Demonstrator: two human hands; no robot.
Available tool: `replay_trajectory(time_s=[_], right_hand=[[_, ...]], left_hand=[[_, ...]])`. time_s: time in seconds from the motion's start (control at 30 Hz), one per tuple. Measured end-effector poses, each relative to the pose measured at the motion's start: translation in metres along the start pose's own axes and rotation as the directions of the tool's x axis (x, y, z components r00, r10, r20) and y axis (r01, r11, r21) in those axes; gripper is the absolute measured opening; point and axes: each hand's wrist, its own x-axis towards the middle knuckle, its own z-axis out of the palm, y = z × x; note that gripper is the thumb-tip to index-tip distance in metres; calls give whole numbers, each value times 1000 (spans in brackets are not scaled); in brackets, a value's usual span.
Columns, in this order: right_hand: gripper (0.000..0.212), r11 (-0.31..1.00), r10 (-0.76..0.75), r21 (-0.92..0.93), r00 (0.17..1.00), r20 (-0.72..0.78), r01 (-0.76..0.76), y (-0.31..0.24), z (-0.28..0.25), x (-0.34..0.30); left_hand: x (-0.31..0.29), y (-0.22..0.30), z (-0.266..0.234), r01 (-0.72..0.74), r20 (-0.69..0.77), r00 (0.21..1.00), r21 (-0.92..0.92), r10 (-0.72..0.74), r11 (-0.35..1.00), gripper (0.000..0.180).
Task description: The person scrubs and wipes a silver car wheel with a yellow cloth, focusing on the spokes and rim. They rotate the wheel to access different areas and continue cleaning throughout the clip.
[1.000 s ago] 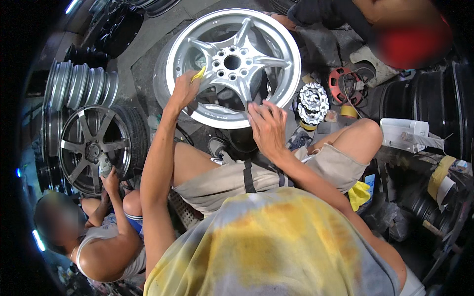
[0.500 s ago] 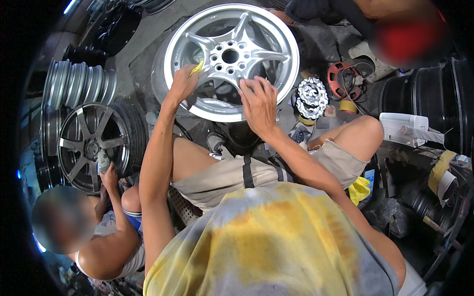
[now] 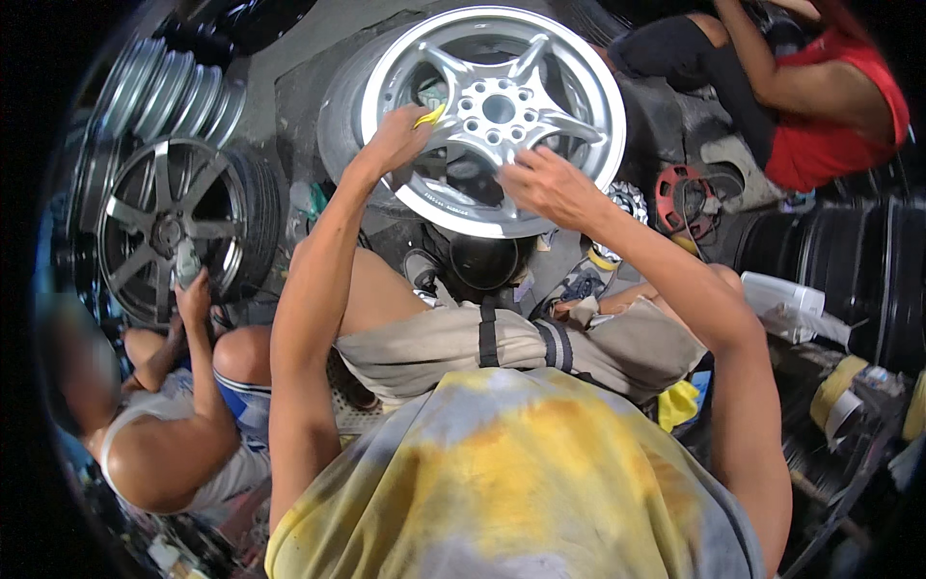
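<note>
Silver metal gleams on the star-spoked alloy wheel (image 3: 478, 110), which faces up in front of the person. At this wheel's left edge, the left hand (image 3: 397, 138) pinches a thin yellow scrap (image 3: 431, 116), cloth or paper being hard to tell, much as it did a second ago. The right hand (image 3: 555, 188) has changed more: it now reaches in from the wheel's right, its curled, blurred fingers at the near spoke, closer to the hub. Whether they grip anything, I cannot tell. Its work seems to have shifted inward from the rim end of that spoke. Right of the wheel lies a red reel (image 3: 666, 193); well to its left, a co-worker's hand (image 3: 193, 297) holds a greyish tool (image 3: 185, 262) at a dark spoked wheel (image 3: 214, 230).
</note>
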Motion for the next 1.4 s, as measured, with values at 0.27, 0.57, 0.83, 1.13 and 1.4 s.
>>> replay_trajectory(time_s=[0.27, 0.57, 0.83, 1.13, 1.4], right_hand=[[17, 986, -36, 165, 999, 3, 35, 46, 2, 23], [28, 963, -10, 269, 999, -48, 23, 58, 0, 18], [42, 995, -47, 80, 986, -162, 61, 7, 1, -22], [36, 780, 626, 245, 728, -279, -576, -80, 21, -18], [24, 714, 688, 301, 713, -136, -632, -4, 24, 41]], left_hand=[[17, -3, 7, -41, 98, 995, 66, 34, 997, 32], [18, -2, 5, -49, 106, 993, 60, 42, 997, 32], [15, -6, 3, 2, 133, 991, 84, -13, 996, 34], [19, -9, 6, -48, 137, 990, 153, 27, 987, 37], [25, 7, -5, 54, 225, 971, 118, -79, 992, 38]])
